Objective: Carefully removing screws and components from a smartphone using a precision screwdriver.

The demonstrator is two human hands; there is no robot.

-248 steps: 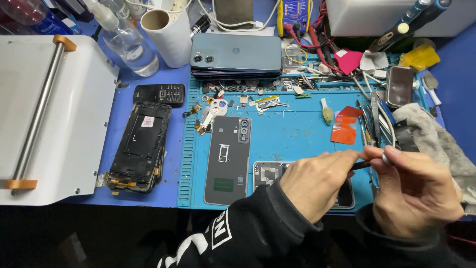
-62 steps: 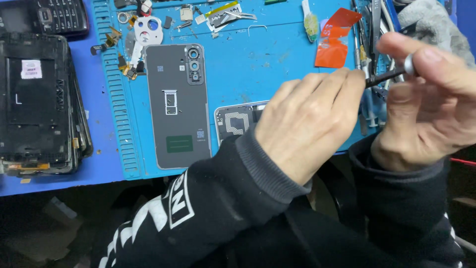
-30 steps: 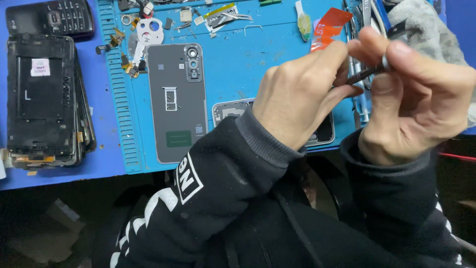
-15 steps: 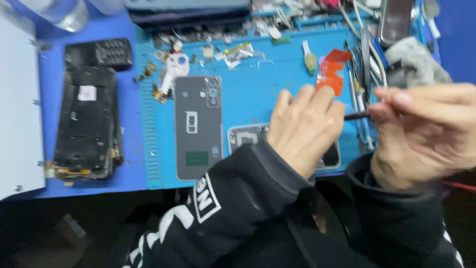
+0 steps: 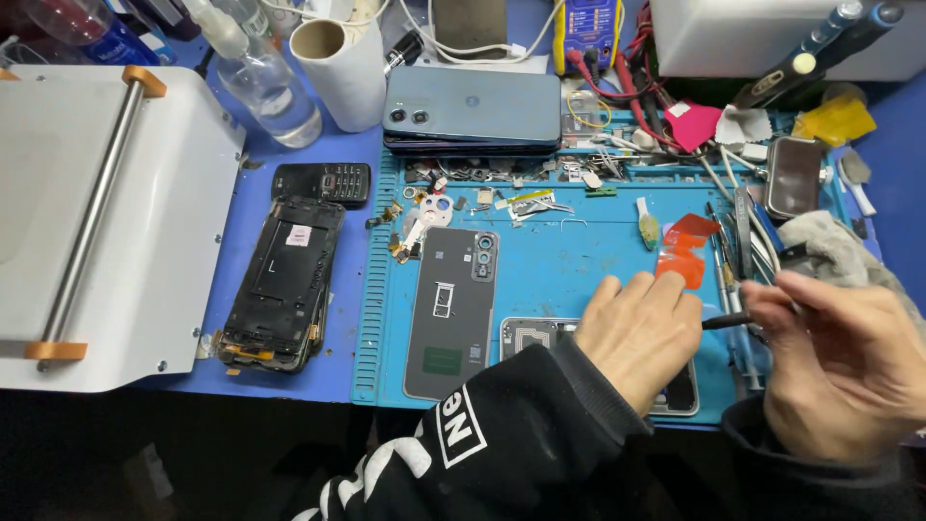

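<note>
At the blue silicone work mat's (image 5: 579, 280) near right corner, left hand (image 5: 639, 333) curled over an opened grey phone (image 5: 529, 338), right hand (image 5: 849, 367) pinching a thin black tool (image 5: 725, 320), long axis level, tip pointing left, cluttered blue bench (image 5: 371, 183).

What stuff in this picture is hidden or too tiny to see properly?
In the head view:
- Opened phone under the left hand: hand and sleeve cover most of it.
- Thin dark tool between the hands: both ends are hidden in the fingers, so its kind is unclear.
- Right hand: what its fingers pinch is hidden.
- Small parts on the blue mat: too small to tell apart.
- White machine: cut off by the left edge.
</note>
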